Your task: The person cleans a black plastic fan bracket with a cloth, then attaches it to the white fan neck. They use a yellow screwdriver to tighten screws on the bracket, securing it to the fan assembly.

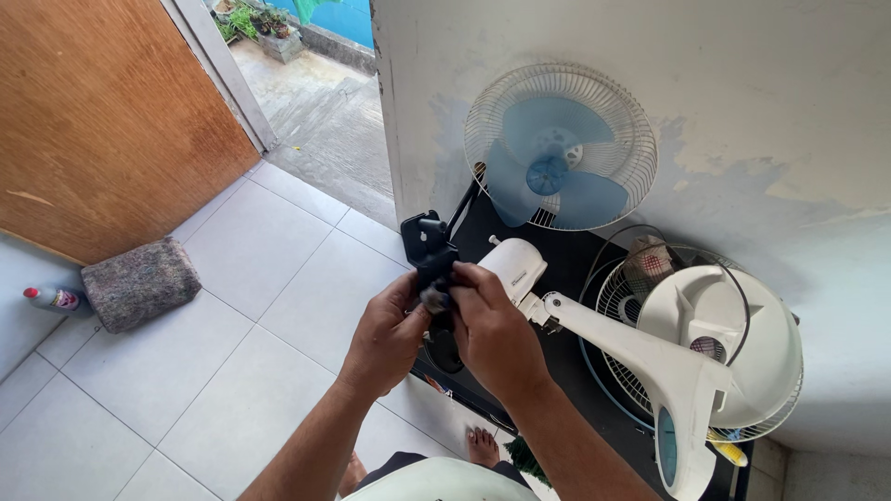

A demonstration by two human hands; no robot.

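Both my hands hold one black plastic fan part (pixel 430 252) up in front of me. My left hand (pixel 392 332) grips its lower left side. My right hand (pixel 495 327) grips its right side, fingers curled over a small grey piece at the middle. The lower end of the black part sticks out below my hands. Just behind my right hand lies a white fan stand and motor housing (pixel 640 348) on a black table (pixel 566 255).
A white caged fan with blue blades (pixel 560 147) leans on the peeling wall. A round white fan base and loose wire grilles (pixel 719 339) lie at the right. A wooden door (pixel 102 121) stands open at the left, with a grey cloth block (pixel 139 283) and a small bottle (pixel 54 298) on the tiled floor.
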